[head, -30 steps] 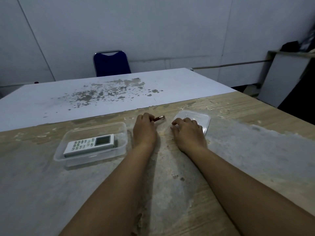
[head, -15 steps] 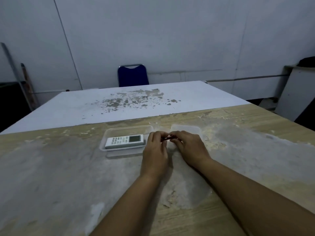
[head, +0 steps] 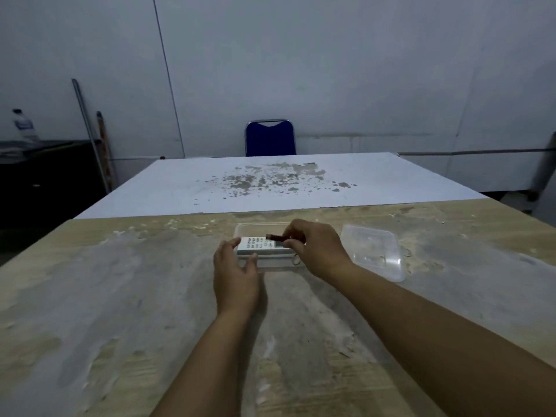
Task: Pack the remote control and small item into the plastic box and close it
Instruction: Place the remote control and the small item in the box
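A clear plastic box [head: 255, 227] sits on the wooden table, with a white remote control [head: 255, 245] lying inside it. My right hand [head: 319, 251] hovers over the box and pinches a small dark stick-shaped item [head: 274, 237] above the remote; a small ring dangles below the hand. My left hand [head: 236, 273] rests at the box's near left corner, fingers apart, holding nothing. The clear lid [head: 374, 249] lies flat on the table to the right of the box.
A white board [head: 270, 182] with flaked patches covers the far half of the table. A blue chair [head: 270, 136] stands behind it. A dark cabinet with a bottle [head: 22, 124] is at the far left.
The small item passed from my left hand to my right, which carried it left over the box. My left hand let go and opened beside the box. The lid is uncovered.
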